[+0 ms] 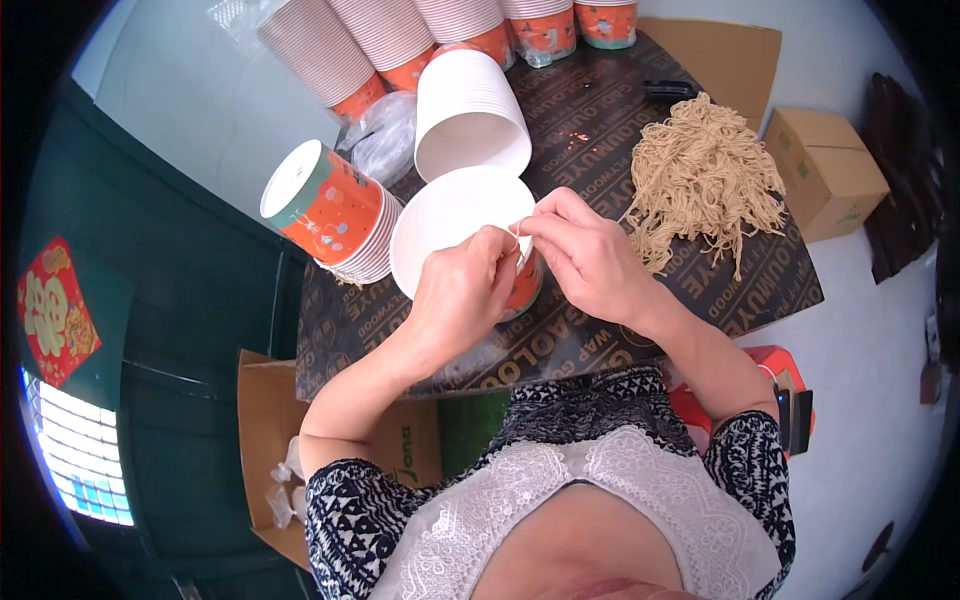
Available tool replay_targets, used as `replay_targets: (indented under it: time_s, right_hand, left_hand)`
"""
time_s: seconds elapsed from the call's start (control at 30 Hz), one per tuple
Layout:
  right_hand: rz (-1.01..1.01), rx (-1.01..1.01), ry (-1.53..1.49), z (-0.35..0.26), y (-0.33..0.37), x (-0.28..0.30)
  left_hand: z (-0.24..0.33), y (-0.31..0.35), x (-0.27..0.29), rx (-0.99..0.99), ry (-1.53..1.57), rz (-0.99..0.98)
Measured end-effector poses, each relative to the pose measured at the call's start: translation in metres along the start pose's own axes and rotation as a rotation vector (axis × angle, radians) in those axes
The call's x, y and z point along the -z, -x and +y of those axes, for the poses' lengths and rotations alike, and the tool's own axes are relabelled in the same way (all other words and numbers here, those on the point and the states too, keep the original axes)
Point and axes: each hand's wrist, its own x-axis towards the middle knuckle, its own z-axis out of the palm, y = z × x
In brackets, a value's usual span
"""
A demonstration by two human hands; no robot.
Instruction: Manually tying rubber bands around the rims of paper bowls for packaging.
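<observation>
My left hand (462, 285) and my right hand (592, 262) meet at the near right rim of a white paper tub (440, 222) with an orange outside. Both are closed in a pinch, fingertips almost touching, on a thin pale string (517, 234); most of it is hidden by the fingers. Just beyond, a stack of nested white tubs (472, 140) lies tipped with its mouth toward me. To the left, an orange and green stack of tubs (330, 210) leans on its side. A heap of beige strings (705, 175) lies right of my right hand.
Tall stacks of paper tubs (385, 40) line the table's far edge beside crumpled clear plastic (388, 135). A black object (670, 90) lies behind the strings. Cardboard boxes stand at right (825, 170) and below left (262, 440). The dark printed table (400, 360) ends near my waist.
</observation>
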Motion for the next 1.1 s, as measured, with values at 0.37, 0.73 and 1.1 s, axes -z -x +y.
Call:
replay_targets:
  time_s: [0.37,0.73,1.1]
  right_hand:
    - [-0.166,-0.139,-0.195,-0.004,-0.002,0.006]
    - [-0.019,-0.031,-0.077,-0.005,0.008,0.001]
    - [-0.101,-0.088,-0.202,-0.006,0.006,0.002]
  left_hand:
    - [-0.004,0.002,0.004,0.010,0.144,-0.032]
    - [-0.001,0.000,0.006,0.314,0.367,-0.140]
    - [-0.001,0.006,0.003,-0.073,0.108,0.007]
